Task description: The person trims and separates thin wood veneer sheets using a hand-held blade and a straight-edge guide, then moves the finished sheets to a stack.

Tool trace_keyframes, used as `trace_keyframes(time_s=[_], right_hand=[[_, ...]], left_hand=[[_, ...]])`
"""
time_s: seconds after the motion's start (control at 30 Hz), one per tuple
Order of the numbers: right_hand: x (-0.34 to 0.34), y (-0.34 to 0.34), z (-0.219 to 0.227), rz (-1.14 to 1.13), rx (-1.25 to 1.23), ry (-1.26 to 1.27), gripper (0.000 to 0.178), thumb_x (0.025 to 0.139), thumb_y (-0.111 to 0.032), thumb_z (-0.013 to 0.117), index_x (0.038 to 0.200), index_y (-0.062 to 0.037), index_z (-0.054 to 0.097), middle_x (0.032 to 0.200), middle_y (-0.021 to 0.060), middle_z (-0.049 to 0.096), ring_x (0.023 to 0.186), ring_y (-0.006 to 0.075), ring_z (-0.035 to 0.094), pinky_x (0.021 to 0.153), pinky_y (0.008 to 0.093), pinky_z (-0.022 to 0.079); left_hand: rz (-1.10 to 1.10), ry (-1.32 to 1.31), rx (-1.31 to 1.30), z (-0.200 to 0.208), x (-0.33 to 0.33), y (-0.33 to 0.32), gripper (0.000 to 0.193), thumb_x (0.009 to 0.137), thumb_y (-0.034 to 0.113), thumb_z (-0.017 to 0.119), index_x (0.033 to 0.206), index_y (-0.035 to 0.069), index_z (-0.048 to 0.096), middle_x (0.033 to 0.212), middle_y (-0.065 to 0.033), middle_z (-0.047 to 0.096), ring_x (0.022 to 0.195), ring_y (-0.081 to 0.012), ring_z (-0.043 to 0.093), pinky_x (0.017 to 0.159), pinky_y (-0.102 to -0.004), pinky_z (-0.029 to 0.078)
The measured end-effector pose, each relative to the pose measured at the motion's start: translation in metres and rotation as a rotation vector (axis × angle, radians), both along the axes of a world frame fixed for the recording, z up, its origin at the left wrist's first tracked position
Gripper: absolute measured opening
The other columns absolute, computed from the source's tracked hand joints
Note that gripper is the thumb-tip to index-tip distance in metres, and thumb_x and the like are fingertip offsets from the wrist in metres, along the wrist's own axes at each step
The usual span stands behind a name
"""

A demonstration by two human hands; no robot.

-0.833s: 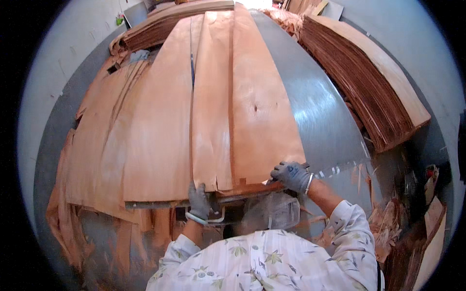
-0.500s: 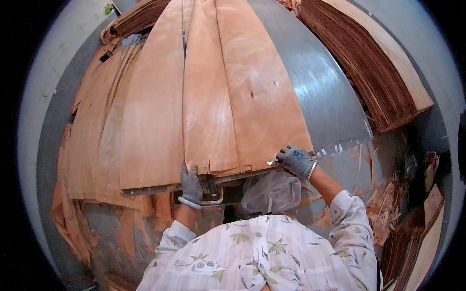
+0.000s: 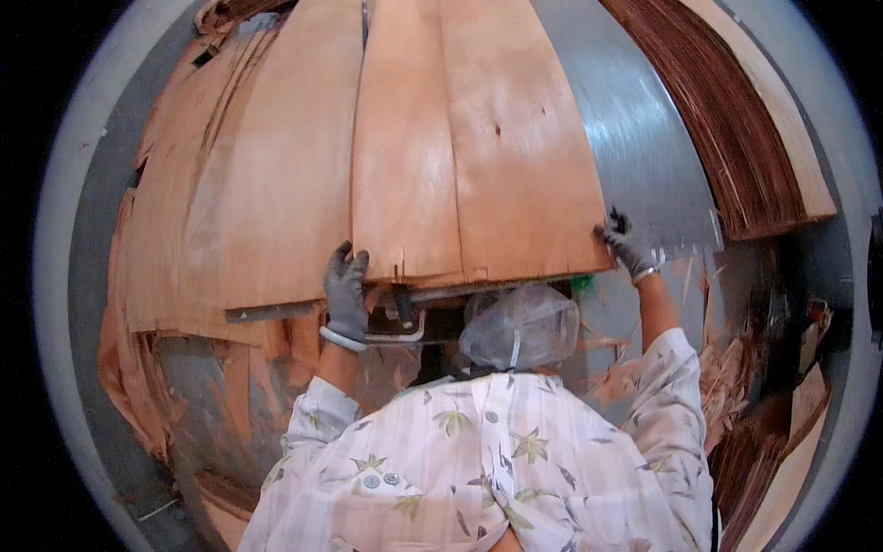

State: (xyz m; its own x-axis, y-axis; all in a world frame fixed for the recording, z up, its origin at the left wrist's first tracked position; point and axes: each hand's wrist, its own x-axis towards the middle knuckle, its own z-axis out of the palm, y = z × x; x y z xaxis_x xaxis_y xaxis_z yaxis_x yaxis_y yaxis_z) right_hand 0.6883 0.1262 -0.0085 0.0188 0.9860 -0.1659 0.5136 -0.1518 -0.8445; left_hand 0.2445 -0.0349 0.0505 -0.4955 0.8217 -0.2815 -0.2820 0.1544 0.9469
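Note:
Broad sheets of tan wood veneer (image 3: 524, 166) lie lengthwise in front of me, with dark seams between them. My left hand (image 3: 346, 293), in a grey glove, rests at their near edge by the seam; its fingers point up and the thumb stands apart. Over at the right near corner, my gloved right hand (image 3: 625, 248) has its fingers bent against the veneer's edge. Whatever may be inside those fingers is hidden. A grey metal-like sheet (image 3: 644, 138) runs along the veneer's right side, beside that hand.
A tall stack of dark-edged veneer (image 3: 736, 129) stands at the right. More veneer sheets (image 3: 175, 221) with ragged edges lie at the left. Clear plastic wrapping (image 3: 522, 327) hangs below the near edge. Torn scraps (image 3: 717, 386) litter the floor.
My right hand has moved right and away from me, to the veneer's corner; the pale blade-like tip beside it no longer shows. My left hand stays near the seam, and the view has shifted.

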Motion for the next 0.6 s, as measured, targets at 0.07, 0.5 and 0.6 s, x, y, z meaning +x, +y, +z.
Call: trace_keyframes(time_s=[0.07,0.5,0.6], right_hand=[[-0.016,0.001,0.009,0.101,-0.066,0.163,0.067,0.076,-0.028,0.073,0.128,0.0048,0.045,0.114,0.0113,0.057,0.101,0.0198,0.054,0.090,0.0304,0.043],[-0.248,-0.020,0.134,0.704,0.409,-0.323,0.021,0.082,-0.011,0.056,0.099,-0.0018,0.047,0.083,0.0249,0.061,0.080,0.0417,0.061,0.065,0.0480,0.048],[-0.293,-0.026,0.128,0.803,0.360,-0.397,0.015,0.082,-0.011,0.053,0.092,-0.0015,0.047,0.083,0.0261,0.061,0.079,0.0424,0.061,0.067,0.0494,0.047]], left_hand=[[-0.005,0.110,0.027,-0.011,-0.018,0.000,0.047,0.084,0.010,0.063,0.125,0.001,0.044,0.110,-0.0091,0.055,0.097,-0.0162,0.054,0.077,-0.0268,0.049],[-0.055,-0.107,0.135,-0.055,-0.028,0.016,0.043,0.078,-0.006,0.049,0.121,-0.003,0.046,0.112,-0.0126,0.057,0.098,-0.0221,0.057,0.084,-0.0324,0.047],[-0.111,-0.108,0.165,-0.064,-0.032,0.018,0.043,0.078,-0.005,0.048,0.120,-0.002,0.047,0.112,-0.0119,0.057,0.097,-0.0212,0.056,0.084,-0.0323,0.047]])
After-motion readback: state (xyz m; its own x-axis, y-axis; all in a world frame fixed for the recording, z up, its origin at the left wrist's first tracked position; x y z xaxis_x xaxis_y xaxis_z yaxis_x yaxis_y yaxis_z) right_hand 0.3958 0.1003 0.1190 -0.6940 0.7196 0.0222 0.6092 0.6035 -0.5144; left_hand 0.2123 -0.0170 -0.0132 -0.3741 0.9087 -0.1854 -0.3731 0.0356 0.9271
